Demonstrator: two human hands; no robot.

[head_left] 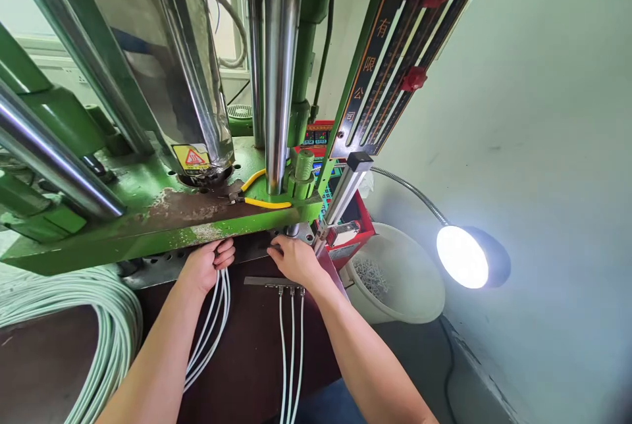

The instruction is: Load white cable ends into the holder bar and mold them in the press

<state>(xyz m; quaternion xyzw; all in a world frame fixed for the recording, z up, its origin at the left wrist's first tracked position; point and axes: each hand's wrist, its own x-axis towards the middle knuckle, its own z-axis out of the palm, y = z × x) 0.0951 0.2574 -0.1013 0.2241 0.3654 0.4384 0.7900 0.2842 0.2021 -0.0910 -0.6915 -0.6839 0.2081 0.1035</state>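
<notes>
We see our left hand curled at the front edge of the green press, its fingers clenched around a small bundle of white cables. The cables run out from under the palm and trail down toward us across the dark surface; their upper ends are hidden inside the grip, so the fingers wrap over them from the right while the thumb side stays out of sight.

Our right hand rests just beside it, palm down, fingertips reaching under the press toward the grey metal plate there. We cannot tell whether these fingers hold anything, since their tips are hidden. Just below this hand lies a narrow metal bar with three more white cables plugged into it, hanging straight down toward us; the heel of the hand sits close above the bar.

On top of the press bed lie yellow-handled pliers, beside a steel column. A large coil of pale cable sits at the left. To the right stand a white bucket and a lit gooseneck lamp.
</notes>
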